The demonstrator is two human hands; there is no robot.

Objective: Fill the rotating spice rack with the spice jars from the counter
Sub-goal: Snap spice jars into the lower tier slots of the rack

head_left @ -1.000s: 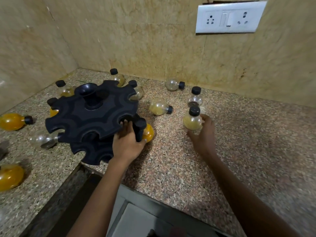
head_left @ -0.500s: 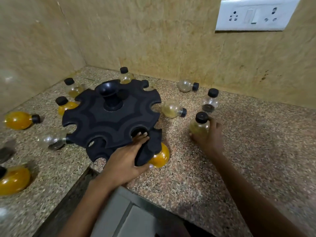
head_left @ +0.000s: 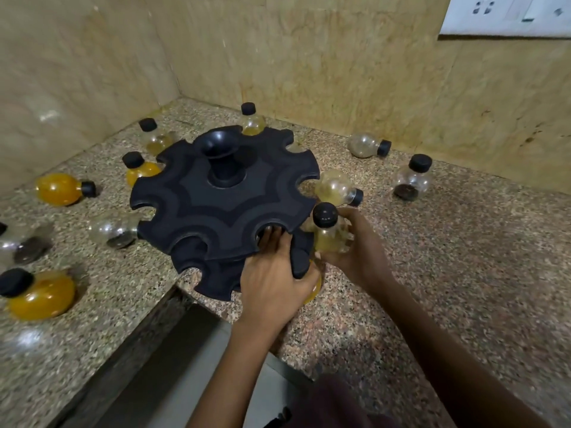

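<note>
A black two-tier rotating spice rack (head_left: 222, 208) with notched slots stands in the counter's corner. My left hand (head_left: 272, 282) grips the front edge of its lower tier, fingers reaching into a slot of the upper tier. An orange-filled jar (head_left: 313, 291) sits in the lower tier, mostly hidden behind that hand. My right hand (head_left: 358, 251) holds a pale-yellow spice jar (head_left: 327, 233) with a black cap upright, right beside the rack's front-right edge. Several more round jars lie or stand around the rack.
Loose jars: orange ones at left (head_left: 60, 189) and front left (head_left: 37, 291), a dark-spice jar (head_left: 412, 182) at right, a clear one lying by the back wall (head_left: 367, 146). A speckled granite counter (head_left: 448, 273) meets tiled walls; a sink recess (head_left: 173, 366) lies below.
My right hand has lifted the pale-yellow jar and carried it left to the rack's edge. My left hand stays on the rack. The camera has moved closer.
</note>
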